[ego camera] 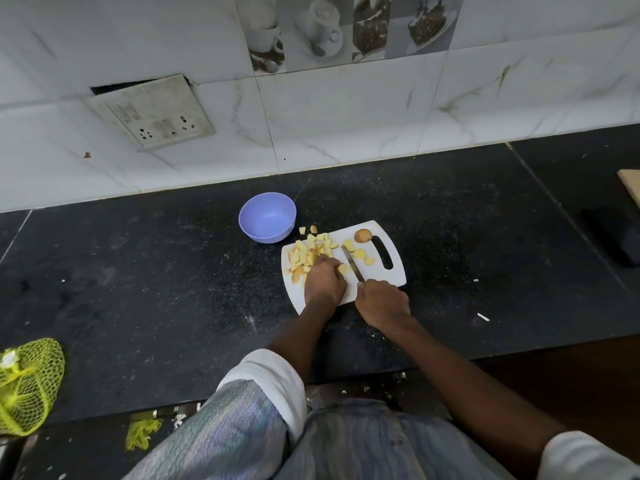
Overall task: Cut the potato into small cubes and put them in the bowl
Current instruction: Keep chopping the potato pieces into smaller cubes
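A view from above looks down on a dark stone counter where a person works at a white cutting board [391, 271]. The left hand [323, 282] rests on the board with its fingers curled down over a pale piece of potato [341, 269], pinning it in place. The right hand [382, 303] is wrapped around the handle of a knife [351, 261], whose blade lies on the board just beside the held piece. On the left part of the board sits a heap of cut cubes [306, 254], and two stray cubes [308, 230] have slipped off its far edge onto the counter. To the right of the blade lie a few thick slices [360, 253] and a brown-skinned end piece [362, 235], none yet diced. A blue bowl [267, 218] stands just beyond the board's far left corner and looks empty. By this evidence the cutting seems well past halfway, while moving the cubes into the bowl has not begun.
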